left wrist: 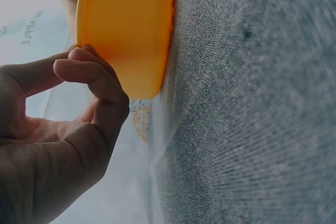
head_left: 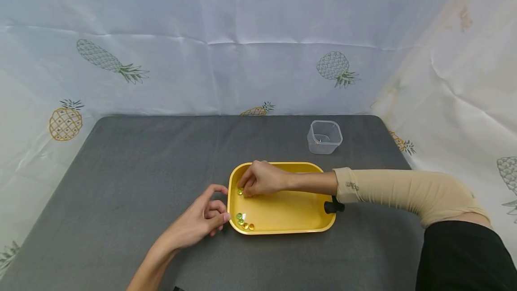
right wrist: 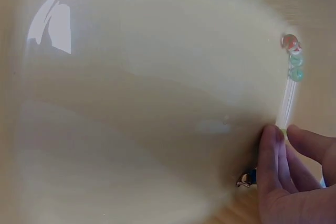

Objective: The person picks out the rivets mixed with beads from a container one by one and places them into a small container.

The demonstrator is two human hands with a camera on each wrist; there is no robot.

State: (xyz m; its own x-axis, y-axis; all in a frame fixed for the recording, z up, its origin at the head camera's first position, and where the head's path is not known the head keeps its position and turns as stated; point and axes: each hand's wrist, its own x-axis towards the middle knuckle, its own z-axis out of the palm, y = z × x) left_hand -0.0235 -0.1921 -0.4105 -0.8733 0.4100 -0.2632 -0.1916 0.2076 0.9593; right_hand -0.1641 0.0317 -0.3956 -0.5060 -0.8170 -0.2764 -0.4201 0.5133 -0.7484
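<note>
My right hand (head_left: 266,178) reaches into the left end of a yellow tray (head_left: 291,212). Its thumb and fingertips pinch a small yellow-green glass marble (right wrist: 284,132), mostly hidden between them. Several green and orange marbles (head_left: 245,226) lie along the tray's near left corner; the right wrist view has a reddish marble (right wrist: 289,42) and green marbles (right wrist: 296,73) in a row by the wall. Below the fingers, a dark, shiny marble (right wrist: 245,178) is partly covered. My left hand (head_left: 198,219), fingers loosely bent, touches the tray's left rim from outside.
A clear plastic tub (head_left: 324,137) stands behind the tray's right end. A black strap piece (head_left: 334,205) shows at the right wrist, over the tray's right edge. The grey tabletop (head_left: 161,160) ends at a pineapple-printed curtain (head_left: 169,66).
</note>
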